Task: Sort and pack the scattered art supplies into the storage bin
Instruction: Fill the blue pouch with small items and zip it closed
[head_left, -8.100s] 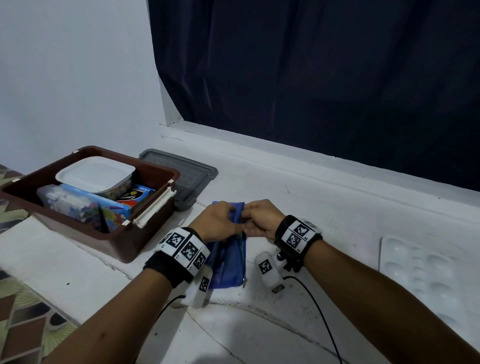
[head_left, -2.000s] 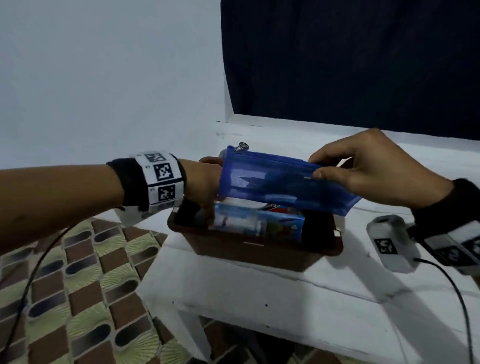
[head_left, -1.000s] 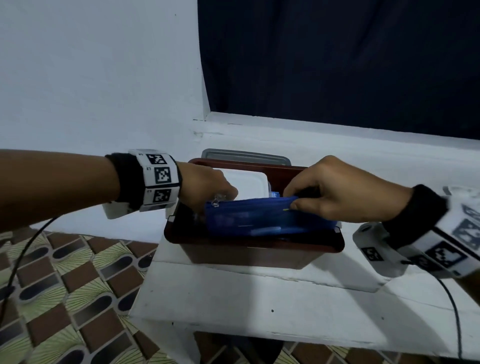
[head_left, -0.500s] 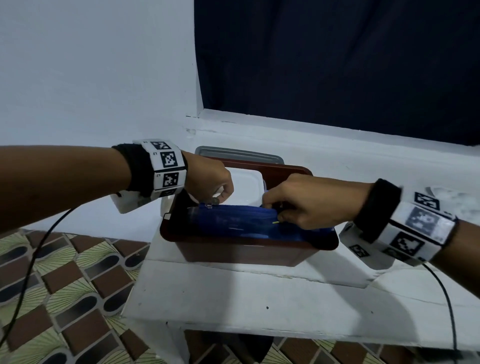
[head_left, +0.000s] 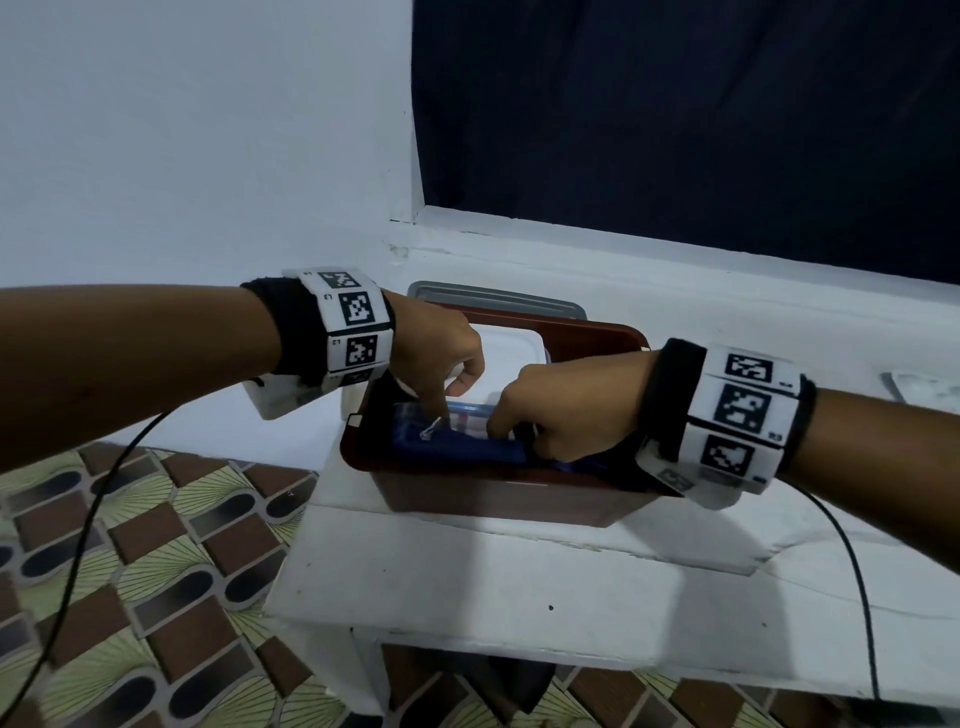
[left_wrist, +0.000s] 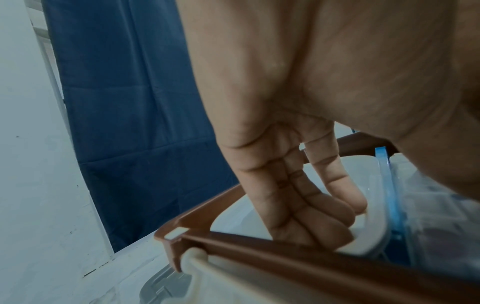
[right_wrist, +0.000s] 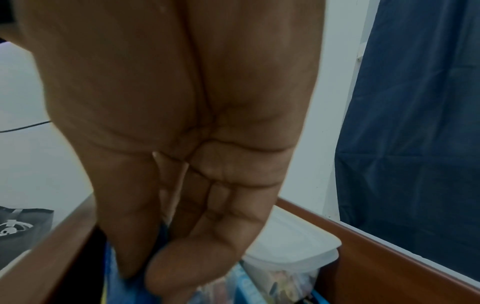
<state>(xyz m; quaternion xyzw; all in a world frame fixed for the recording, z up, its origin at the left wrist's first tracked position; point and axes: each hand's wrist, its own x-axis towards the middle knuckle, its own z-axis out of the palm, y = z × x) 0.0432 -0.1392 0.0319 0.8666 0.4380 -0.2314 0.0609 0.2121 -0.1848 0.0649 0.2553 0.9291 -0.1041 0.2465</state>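
Down inside the brown storage bin (head_left: 498, 496) on the worktop (head_left: 519, 582), the blue pouch (head_left: 457, 447) has sunk lower than a second ago; left hand (head_left: 441, 358) and right hand (head_left: 566, 410) still pinch its ends, so release looks near.

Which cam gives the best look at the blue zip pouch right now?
Head view: the blue zip pouch lies along the near wall of the brown bin, zipper pull visible. The right wrist view shows only a blurred blue edge under the fingers; in the left wrist view, I cannot tell it apart.
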